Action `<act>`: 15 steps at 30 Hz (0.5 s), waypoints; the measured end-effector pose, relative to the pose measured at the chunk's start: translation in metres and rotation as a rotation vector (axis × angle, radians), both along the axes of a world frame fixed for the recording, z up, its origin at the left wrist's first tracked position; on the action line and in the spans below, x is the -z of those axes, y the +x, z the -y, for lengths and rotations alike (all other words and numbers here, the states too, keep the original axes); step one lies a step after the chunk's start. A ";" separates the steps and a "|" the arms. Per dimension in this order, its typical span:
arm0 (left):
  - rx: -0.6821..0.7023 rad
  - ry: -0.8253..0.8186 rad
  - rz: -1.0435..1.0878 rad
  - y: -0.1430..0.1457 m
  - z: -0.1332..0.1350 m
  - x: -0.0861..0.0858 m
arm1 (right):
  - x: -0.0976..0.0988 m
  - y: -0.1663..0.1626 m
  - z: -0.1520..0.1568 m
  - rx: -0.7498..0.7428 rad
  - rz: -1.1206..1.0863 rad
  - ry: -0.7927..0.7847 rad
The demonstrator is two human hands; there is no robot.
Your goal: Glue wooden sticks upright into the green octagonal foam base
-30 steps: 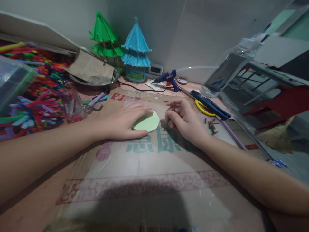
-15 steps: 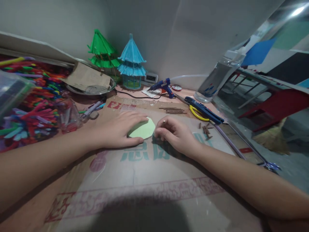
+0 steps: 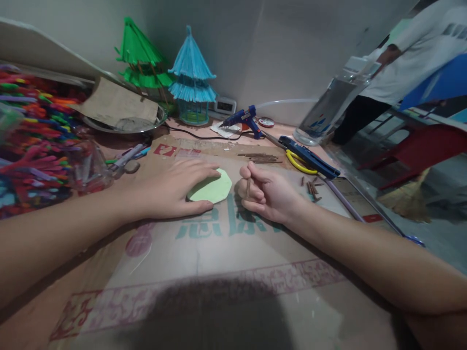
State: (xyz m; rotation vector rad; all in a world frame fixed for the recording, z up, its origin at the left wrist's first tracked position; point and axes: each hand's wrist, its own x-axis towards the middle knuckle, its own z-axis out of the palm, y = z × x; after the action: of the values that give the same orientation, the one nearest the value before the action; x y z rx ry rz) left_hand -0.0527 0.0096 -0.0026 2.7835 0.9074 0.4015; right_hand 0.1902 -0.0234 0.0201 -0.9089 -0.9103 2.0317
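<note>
A light green piece with straight-cut edges, like an octagon [image 3: 213, 188], lies flat on the cardboard. My left hand [image 3: 178, 187] rests around its left side, fingers stretched out and thumb apart, touching its edges; the palm hides part of it. Just right of the piece, my right hand [image 3: 268, 192] is closed with a short thin brown stick [image 3: 248, 187] pinched upright in the fingers. Several short brown sticks [image 3: 312, 188] lie loose beyond that hand, to its right. Longer brown sticks [image 3: 262, 158] lie in a row behind it.
A blue glue gun [image 3: 242, 119], blue-handled pliers [image 3: 310, 158] and a water jug [image 3: 326, 107] stand or lie at the back. Blue [image 3: 191, 73] and green [image 3: 140, 53] pavilion models are behind. Colourful pipe cleaners [image 3: 32, 141] heap at left. A person [image 3: 412, 58] stands at right.
My right hand has turned, bringing the brown stick upright into clear view. The left hand stays around the green piece. The view has shifted slightly, and a person has appeared at right.
</note>
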 end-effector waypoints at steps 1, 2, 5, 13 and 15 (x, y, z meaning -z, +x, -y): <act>0.001 0.001 -0.003 0.000 0.000 0.000 | 0.000 0.000 0.000 0.013 0.002 -0.006; 0.000 0.000 -0.004 0.000 0.000 0.000 | 0.000 -0.001 0.000 0.025 0.003 -0.008; -0.006 0.002 0.000 0.000 0.000 -0.001 | 0.000 -0.001 0.000 0.043 -0.001 0.004; -0.006 0.003 -0.010 0.000 0.001 -0.002 | 0.001 -0.002 0.000 0.052 0.010 0.072; -0.010 0.006 -0.014 0.001 0.001 -0.003 | 0.002 -0.001 -0.001 0.043 0.040 0.131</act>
State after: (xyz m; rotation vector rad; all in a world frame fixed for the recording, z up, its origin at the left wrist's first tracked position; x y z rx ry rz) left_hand -0.0522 0.0082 0.0002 2.7914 0.9255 0.3876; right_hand 0.1891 -0.0224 0.0184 -0.8928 -1.0240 1.8999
